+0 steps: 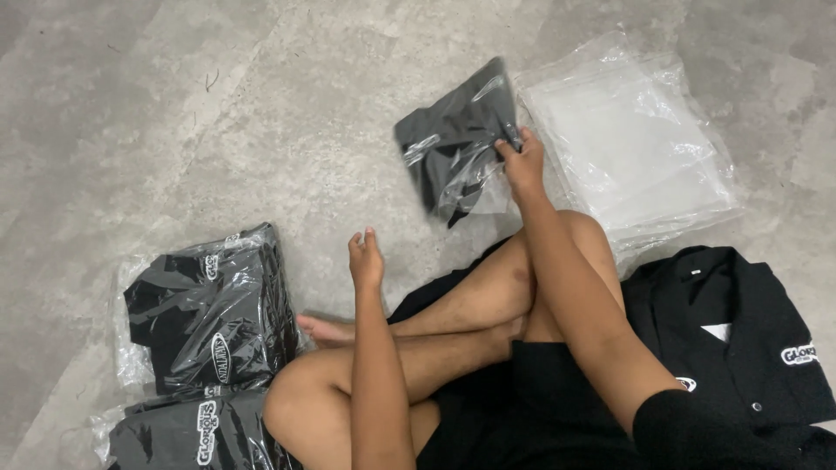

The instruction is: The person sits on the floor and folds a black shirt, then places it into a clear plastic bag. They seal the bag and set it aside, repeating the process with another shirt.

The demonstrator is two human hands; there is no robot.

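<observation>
My right hand (522, 161) grips the edge of a folded black garment in a clear plastic bag (453, 144), held just above the concrete floor ahead of my crossed legs. The bag blurs slightly. My left hand (367, 258) hangs in the air with fingers loosely together and holds nothing, above my left knee. To its left lies a pile of bagged black shirts (209, 313).
A stack of empty clear plastic bags (631, 144) lies at the upper right. An unbagged black shirt with buttons (740, 339) is spread on the floor at my right. A further bagged shirt (187, 431) lies at the bottom left. Bare concrete floor (218, 113) stretches ahead.
</observation>
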